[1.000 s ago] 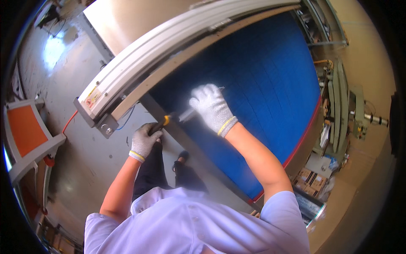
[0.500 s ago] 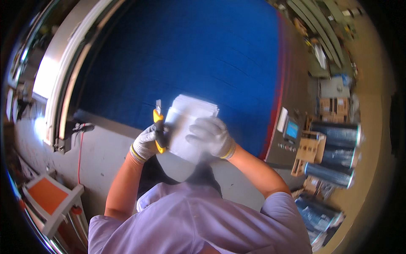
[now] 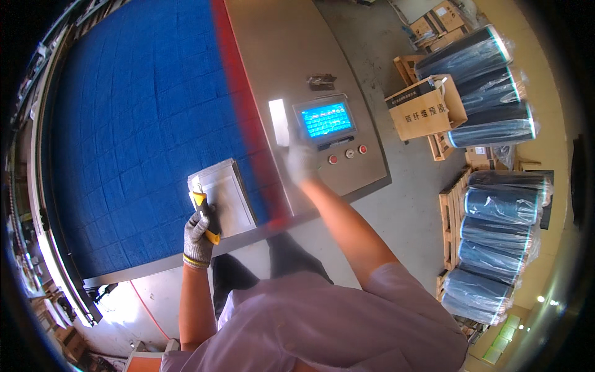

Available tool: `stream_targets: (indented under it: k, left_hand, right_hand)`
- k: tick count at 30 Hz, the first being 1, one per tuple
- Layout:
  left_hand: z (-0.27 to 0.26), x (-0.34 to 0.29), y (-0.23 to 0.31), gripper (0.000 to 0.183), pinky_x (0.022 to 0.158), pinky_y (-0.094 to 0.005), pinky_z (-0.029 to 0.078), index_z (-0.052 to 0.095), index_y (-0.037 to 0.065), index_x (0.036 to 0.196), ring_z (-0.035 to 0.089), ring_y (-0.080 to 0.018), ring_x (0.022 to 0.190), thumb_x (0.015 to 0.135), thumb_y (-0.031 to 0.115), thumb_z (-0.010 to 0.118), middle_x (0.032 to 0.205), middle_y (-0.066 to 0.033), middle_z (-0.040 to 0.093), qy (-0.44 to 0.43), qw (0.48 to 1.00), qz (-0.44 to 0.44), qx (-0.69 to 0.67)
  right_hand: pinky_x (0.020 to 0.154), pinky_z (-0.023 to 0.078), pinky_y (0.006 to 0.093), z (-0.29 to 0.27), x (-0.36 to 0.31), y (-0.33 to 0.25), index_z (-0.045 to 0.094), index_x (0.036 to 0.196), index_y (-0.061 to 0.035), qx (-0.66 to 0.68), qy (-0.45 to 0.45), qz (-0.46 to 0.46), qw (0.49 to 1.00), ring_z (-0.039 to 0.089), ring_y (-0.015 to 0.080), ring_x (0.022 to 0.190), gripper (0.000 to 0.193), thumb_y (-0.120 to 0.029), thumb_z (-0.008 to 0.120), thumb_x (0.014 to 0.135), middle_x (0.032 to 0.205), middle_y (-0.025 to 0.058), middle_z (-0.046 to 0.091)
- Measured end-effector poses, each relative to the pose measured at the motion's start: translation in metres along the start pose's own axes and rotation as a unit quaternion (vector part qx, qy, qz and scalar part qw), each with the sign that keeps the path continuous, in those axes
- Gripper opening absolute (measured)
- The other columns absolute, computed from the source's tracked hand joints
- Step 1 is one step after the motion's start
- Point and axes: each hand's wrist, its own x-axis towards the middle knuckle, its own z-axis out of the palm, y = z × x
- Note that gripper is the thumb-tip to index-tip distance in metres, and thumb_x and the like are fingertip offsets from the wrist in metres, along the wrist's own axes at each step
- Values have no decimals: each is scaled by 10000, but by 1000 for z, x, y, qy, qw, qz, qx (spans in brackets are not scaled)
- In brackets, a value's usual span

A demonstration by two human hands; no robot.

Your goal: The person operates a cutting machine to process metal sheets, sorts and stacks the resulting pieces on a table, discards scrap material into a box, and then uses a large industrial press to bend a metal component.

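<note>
Gripping a yellow-and-black utility knife [image 3: 205,216], gloved left hand [image 3: 198,237] stands at the near edge of the blue work surface [image 3: 139,133], fingers closed round the handle, bare blade pointing away from the body. Stack of pale sheets [image 3: 232,197] directly behind the knife, slightly askew, over the near edge; cannot tell whether the left hand also supports it. Right hand [image 3: 302,162], gloved too, reaches across to the metal control console [image 3: 282,49], blurred; its grip cannot be told. White slip [image 3: 279,122] just beyond its fingers, lit touchscreen [image 3: 326,119] just to the right, round push buttons [image 3: 350,153] below the screen. Farther right, on the floor side: a cardboard box [image 3: 421,111] and plastic-wrapped dark rolls [image 3: 501,206], near wooden pallets [image 3: 451,211].
</note>
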Motion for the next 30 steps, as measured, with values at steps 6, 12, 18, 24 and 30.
stream_targets:
  k: [6, 12, 18, 24, 30]
  left_hand:
    - [41, 19, -10, 402, 824, -331, 545, 648, -19, 1126, 667, -205, 926, 796, 169, 778, 1084, -109, 689, 16, 999, 6, 27]
    - [38, 36, -16, 401, 819, -319, 542, 664, -9, 1108, 664, -186, 910, 785, 190, 795, 1079, -102, 688, 10, 998, -3, 67]
    - [69, 59, -24, 419, 678, -261, 505, 655, -36, 1116, 623, -129, 736, 791, 190, 792, 898, -54, 675, -57, 980, -63, 181]
    - [123, 67, -51, 356, 597, -271, 479, 651, -8, 1025, 581, -126, 635, 798, 226, 793, 769, -13, 617, -79, 970, -100, 205]
    - [157, 73, -71, 262, 625, -273, 495, 648, 18, 975, 600, -133, 646, 825, 197, 766, 763, -20, 626, -109, 971, -118, 176]
  right_hand:
    - [886, 462, 454, 122, 73, 20, 487, 1324, -29, -109, 125, 199, 966, 573, 344, 1120, 456, -183, 554, 901, 1184, 224, 597]
    - [673, 500, 445, 61, 37, 9, 654, 955, -81, -17, 45, 124, 991, 671, 324, 815, 179, -94, 635, 777, 860, 136, 683]
    - [766, 499, 479, 37, -67, 168, 608, 1165, -28, 263, 151, 144, 942, 634, 389, 883, 320, -65, 565, 850, 1023, 223, 636]
    - [826, 517, 426, -19, -75, 212, 566, 1215, -49, 36, 54, 66, 996, 638, 378, 950, 325, -40, 533, 891, 1116, 161, 650]
    - [771, 506, 414, -47, -77, 191, 558, 1196, 0, 267, 42, 172, 947, 654, 311, 894, 281, -98, 514, 936, 1027, 162, 671]
